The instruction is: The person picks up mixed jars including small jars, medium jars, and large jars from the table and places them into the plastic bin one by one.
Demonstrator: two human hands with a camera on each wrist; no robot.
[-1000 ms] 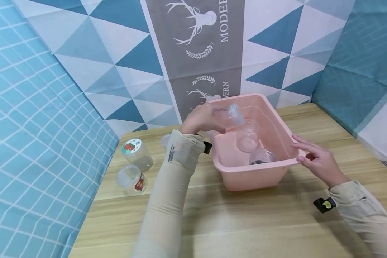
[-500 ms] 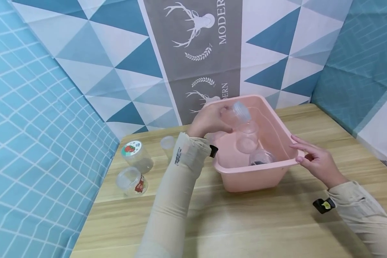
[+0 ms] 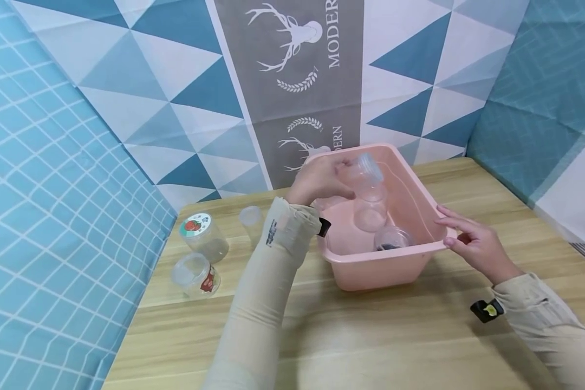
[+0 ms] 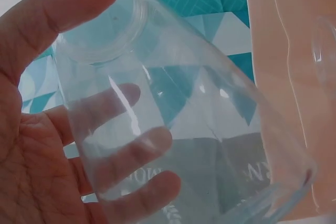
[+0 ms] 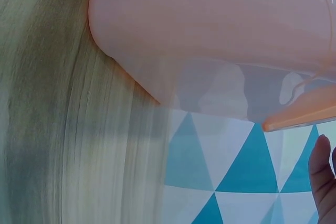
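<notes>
My left hand point(image 3: 319, 181) holds a clear plastic jar point(image 3: 369, 169) tilted over the pink basin point(image 3: 380, 273). In the left wrist view, the thumb lies along one side of the clear jar point(image 4: 205, 108) and the fingers show through its wall. Inside the basin are another clear jar point(image 3: 370, 215) and, nearer the front, a clear container point(image 3: 392, 238) with something dark at its bottom. My right hand point(image 3: 480, 246) grips the basin's rim at the front right corner, thumb outside. Only part of the right hand point(image 5: 321, 174) shows at the edge of the right wrist view.
On the left of the wooden table point(image 3: 361, 336) stand a jar with a strawberry-printed lid point(image 3: 197, 225) and a clear jar with a red label point(image 3: 195, 273). A small clear container point(image 3: 251, 216) is partly behind the left sleeve. Patterned cloth point(image 3: 302, 86) hangs behind the basin.
My left hand has shifted right, carrying the clear jar farther over the basin. The small container behind the left sleeve shows more. My right hand keeps its grip on the rim.
</notes>
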